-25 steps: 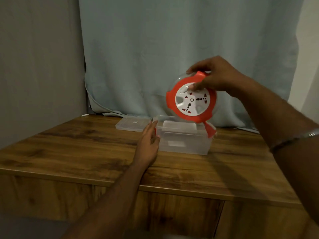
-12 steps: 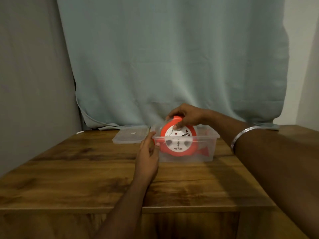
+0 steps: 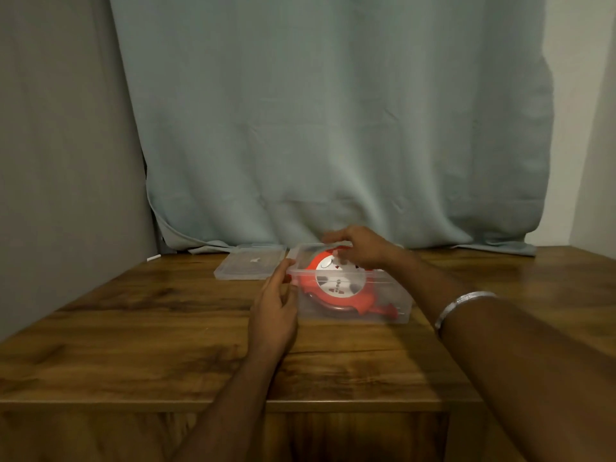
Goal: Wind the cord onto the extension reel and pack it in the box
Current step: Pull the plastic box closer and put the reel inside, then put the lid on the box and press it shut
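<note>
Pale blue-grey curtain [image 3: 333, 128] hangs behind a brown wood-grain table [image 3: 166, 328], and on it the round orange-and-white plastic extension reel [image 3: 340, 286] lies tilted inside the clear rectangular plastic box [image 3: 386, 308], its white socket face up and its cord apparently wound in. It looks rigid, smooth and fairly light, best taken by the orange rim, where the right hand [image 3: 363, 250] rests with fingers curled on its far edge. The left hand [image 3: 275, 308], fingers loosely spread, steadies the box's near-left corner, while the clear flat lid [image 3: 250, 266] lies beside the box, not yet on.
</note>
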Motion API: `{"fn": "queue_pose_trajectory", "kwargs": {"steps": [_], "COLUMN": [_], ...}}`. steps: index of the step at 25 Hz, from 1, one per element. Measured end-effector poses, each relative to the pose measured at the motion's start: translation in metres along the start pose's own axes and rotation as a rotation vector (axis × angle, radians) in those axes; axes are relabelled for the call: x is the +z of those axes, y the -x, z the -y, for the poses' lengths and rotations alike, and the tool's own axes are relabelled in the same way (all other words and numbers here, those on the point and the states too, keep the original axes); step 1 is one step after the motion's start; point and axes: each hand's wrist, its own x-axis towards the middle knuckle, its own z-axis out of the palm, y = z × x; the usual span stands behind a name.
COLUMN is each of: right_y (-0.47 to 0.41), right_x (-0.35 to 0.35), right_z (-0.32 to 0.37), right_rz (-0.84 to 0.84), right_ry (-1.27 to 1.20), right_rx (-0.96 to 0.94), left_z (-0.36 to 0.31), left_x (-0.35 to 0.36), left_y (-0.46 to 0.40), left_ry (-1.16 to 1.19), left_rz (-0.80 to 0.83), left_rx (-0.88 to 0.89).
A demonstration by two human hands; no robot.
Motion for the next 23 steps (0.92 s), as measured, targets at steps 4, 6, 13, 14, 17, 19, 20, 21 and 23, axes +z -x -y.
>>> {"fn": "queue_pose_trajectory", "kwargs": {"steps": [4, 6, 13, 14, 17, 19, 20, 21, 23], "right_y": [0.054, 0.079, 0.1, 0.1, 0.098, 0.093, 0.091, 0.089, 0.086], "right_x": [0.01, 0.029, 0.058, 0.06, 0.064, 0.066, 0.067, 0.069, 0.073], "right_z": [0.004, 0.002, -0.005, -0.008, -0.014, -0.018, -0.018, -0.018, -0.018], "right_rz": [-0.804, -1.001, -0.993, -0.988, -0.98, -0.997, -1.002, -1.002, -0.976], "right_ry": [-0.224, -0.307, -0.718, -0.756, -0.77, -0.719, -0.688, -0.66, -0.606], "right_rx": [0.231, 0.271, 0.395, 0.393, 0.377, 0.375, 0.376, 0.369, 0.331], "left_z": [-0.008, -0.011, -0.013, -0.012, 0.003, 0.02, 0.028, 0.038, 0.058], "left_x": [-0.002, -0.004, -0.005, -0.006, -0.02, -0.03, -0.033, -0.034, -0.031], "left_y": [0.004, 0.006, 0.009, 0.008, -0.012, -0.04, -0.056, -0.071, -0.095], "left_ry": [-0.137, -0.18, -0.172, -0.107, -0.084, -0.191, -0.249, -0.317, -0.479], "left_rz": [-0.064, -0.078, -0.129, -0.166, -0.296, -0.266, -0.208, -0.133, 0.028], "left_rx": [0.032, 0.025, -0.026, -0.068, -0.109, -0.123, -0.15, -0.176, -0.213]}}
